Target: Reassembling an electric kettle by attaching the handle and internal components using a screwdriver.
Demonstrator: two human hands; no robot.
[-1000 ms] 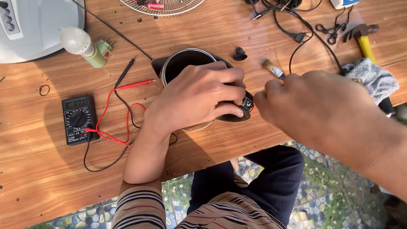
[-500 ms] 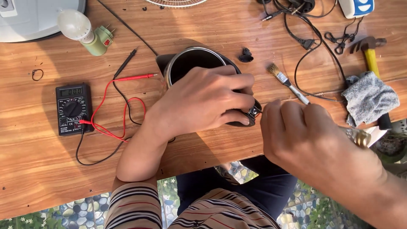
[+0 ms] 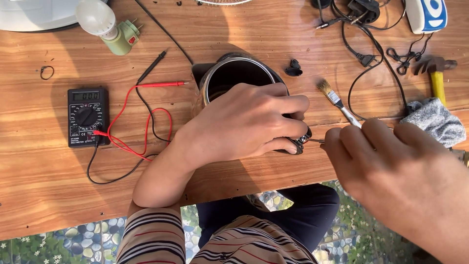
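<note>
While we look down at the wooden table (image 3: 49, 195), our left hand (image 3: 244, 122) clasps the steel electric kettle (image 3: 234, 73), right hand (image 3: 391, 166) pinching a thin metal tool (image 3: 315, 141) at its handle, paintbrush (image 3: 337, 100) beside, multimeter (image 3: 88, 116) far left.

One head cam only, looking straight down, close over the desk (image 3: 58, 195) near edge; lap visible below.

multimeter (image 3: 87, 116) left of kettle (image 3: 238, 73) — brush (image 3: 336, 100) right
</note>
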